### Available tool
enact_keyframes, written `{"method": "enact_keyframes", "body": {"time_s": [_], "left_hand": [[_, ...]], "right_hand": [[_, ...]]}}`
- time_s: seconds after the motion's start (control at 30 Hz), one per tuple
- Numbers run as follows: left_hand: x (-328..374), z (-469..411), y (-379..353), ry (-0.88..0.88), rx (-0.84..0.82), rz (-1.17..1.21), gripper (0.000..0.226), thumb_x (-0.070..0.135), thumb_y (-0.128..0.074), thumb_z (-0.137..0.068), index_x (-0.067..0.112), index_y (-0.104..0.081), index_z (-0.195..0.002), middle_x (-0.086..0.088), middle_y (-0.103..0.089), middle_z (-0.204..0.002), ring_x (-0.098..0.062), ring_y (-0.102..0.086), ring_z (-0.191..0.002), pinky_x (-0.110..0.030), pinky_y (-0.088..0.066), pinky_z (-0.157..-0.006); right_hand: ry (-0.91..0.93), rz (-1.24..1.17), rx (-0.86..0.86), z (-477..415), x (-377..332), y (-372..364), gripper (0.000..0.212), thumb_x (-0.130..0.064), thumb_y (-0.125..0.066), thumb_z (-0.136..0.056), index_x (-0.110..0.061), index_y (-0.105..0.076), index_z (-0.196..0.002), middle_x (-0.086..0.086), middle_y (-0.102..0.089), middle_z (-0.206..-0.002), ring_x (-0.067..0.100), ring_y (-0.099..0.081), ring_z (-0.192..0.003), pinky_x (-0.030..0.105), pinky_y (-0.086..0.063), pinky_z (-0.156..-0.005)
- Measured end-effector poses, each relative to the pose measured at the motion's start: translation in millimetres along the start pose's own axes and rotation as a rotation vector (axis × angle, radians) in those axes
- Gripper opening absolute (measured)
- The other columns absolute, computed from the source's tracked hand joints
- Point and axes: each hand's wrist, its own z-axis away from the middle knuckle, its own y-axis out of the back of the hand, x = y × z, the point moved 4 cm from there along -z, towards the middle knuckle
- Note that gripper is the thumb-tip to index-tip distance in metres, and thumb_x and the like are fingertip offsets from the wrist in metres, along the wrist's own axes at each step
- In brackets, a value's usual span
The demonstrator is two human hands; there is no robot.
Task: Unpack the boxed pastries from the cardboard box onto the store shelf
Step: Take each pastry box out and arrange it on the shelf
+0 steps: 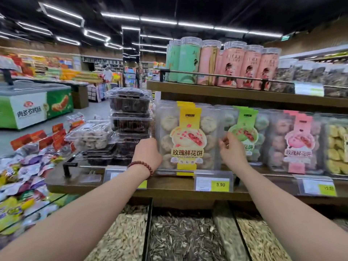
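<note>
While left hand (146, 153) grips yellow-label pastry box (188, 140) edge | right hand (232, 150) curled at opposite edge, hold unclear | advise: seat upright behind shelf rail (94, 166), flush with green-label box (263, 129).

two hands (147, 152), one bead bracelet (141, 166), four rows of pastry boxes (188, 129)

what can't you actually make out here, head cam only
- Cardboard box: outside the head view's frame.
- Far-right price tag: digits blurred, head view.
- Left price tag: mostly covered by the wrist of the left hand.
- Right hand: blur hides whether its grip reaches the yellow-label pastry box.
</note>
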Motion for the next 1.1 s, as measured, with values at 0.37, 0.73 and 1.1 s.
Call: {"method": "enact_keyframes", "body": {"time_s": [0.37,0.73,1.1], "left_hand": [[-6,15,-7,0.067,-0.020,0.096,0.017,0.011,-0.053,-0.087,0.001,-0.062,-0.097,-0.016,-0.065,-0.103,-0.032,-0.060,-0.098,-0.035,-0.049,-0.082],[34,126,35,0.009,0.020,0.076,0.013,0.018,-0.054,-0.084,0.013,-0.064,-0.089,-0.008,-0.068,-0.090,-0.027,-0.063,-0.089,-0.038,-0.054,-0.081],[88,412,6,0.090,-0.106,0.155,0.009,0.015,-0.060,-0.081,0.012,-0.069,-0.080,0.001,-0.064,-0.074,-0.015,-0.062,-0.077,-0.020,-0.045,-0.073]], "right_hand": [[-0.168,0.028,-0.178,22,1,9,0.041,-0.008,-0.052,-0.093,-0.006,-0.042,-0.132,0.009,-0.056,-0.104,0.030,-0.056,-0.104,0.037,-0.047,-0.087],[-0.121,-0.107,-0.198,130,0,120,0.011,-0.018,-0.061,-0.088,-0.012,-0.066,-0.095,-0.003,-0.061,-0.077,0.026,-0.066,-0.090,0.046,-0.056,-0.082],[-0.111,-0.174,-0.410,347,36,228,0.004,-0.013,-0.058,-0.091,-0.015,-0.061,-0.091,0.014,-0.068,-0.088,0.027,-0.069,-0.082,0.040,-0.061,-0.068]]}}
